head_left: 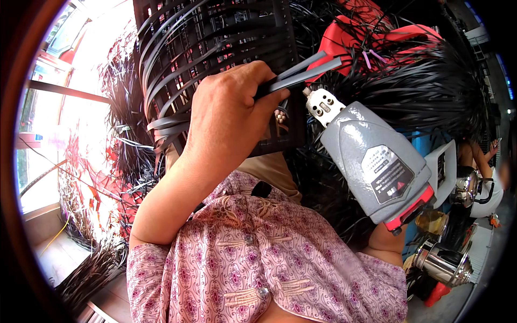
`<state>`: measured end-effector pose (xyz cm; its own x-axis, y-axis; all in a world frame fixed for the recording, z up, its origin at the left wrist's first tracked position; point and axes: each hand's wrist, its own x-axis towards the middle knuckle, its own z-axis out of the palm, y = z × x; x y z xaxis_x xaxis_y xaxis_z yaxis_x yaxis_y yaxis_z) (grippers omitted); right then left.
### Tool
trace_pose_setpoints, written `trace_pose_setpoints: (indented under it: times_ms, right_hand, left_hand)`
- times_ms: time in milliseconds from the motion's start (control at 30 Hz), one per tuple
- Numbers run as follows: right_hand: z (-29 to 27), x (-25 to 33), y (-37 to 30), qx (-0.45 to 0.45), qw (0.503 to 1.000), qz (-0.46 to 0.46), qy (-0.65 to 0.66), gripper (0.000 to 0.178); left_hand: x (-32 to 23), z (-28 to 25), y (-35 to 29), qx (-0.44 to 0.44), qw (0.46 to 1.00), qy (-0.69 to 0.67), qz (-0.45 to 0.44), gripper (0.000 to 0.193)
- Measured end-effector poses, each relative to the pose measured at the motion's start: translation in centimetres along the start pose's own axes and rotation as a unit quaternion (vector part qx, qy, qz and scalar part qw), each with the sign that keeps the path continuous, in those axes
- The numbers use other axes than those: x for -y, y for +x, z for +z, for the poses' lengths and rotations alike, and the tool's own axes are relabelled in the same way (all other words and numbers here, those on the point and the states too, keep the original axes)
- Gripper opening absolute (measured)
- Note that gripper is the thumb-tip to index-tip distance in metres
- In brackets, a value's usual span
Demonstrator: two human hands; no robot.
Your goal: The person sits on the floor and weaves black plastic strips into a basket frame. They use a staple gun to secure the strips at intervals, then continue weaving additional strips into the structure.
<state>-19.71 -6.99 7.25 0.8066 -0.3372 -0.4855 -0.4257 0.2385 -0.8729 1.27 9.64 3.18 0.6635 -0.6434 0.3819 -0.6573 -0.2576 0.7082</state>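
My left hand (pixel 229 102) pinches flat black plastic strips (pixel 309 74) between thumb and fingers, their cut ends pointing right. The hand is in front of a dark woven basket (pixel 280 37), where more strips loop around its left side. To the right, a grey handheld power tool (pixel 371 156) is raised, its white metal head (pixel 325 106) pointing up-left, close to the strip ends but apart from them. My right forearm (pixel 385 245) runs up behind this tool. The tool's body hides the right hand and its fingers, though the tool appears held by it.
Long black strips (pixel 425 86) lie in a thick bundle over something red (pixel 331 46), with a small pink item (pixel 371 58) among them. More strips (pixel 126 124) hang at left. Shiny metal kettles (pixel 444 264) and another person's arm (pixel 476 156) are at right.
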Motion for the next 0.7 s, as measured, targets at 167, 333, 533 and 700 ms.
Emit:
trace_pose_setpoints:
  times_ms: [167, 333, 533, 700]
  right_hand:
    - [2.2, 1.8, -0.1, -0.080, 0.995, 0.052, 0.038, 0.031]
    - [-0.3, -0.5, 2.2, -0.035, 0.996, 0.070, 0.047, 0.033]
    - [0.7, 2.3, 1.3, -0.035, 0.993, 0.116, 0.014, 0.033]
    - [3.5, 3.2, 0.9, -0.063, 0.974, -0.046, -0.214, 0.032]
  left_hand:
    - [0.2, 0.3, 0.1, -0.007, 1.000, 0.002, 0.012, 0.017]
    - [0.4, 0.0, -0.2, -0.011, 1.000, 0.023, 0.015, 0.017]
    - [0.4, 0.4, 0.4, 0.008, 1.000, -0.009, 0.023, 0.018]
    - [0.7, -0.1, -0.1, -0.006, 0.999, 0.018, 0.027, 0.019]
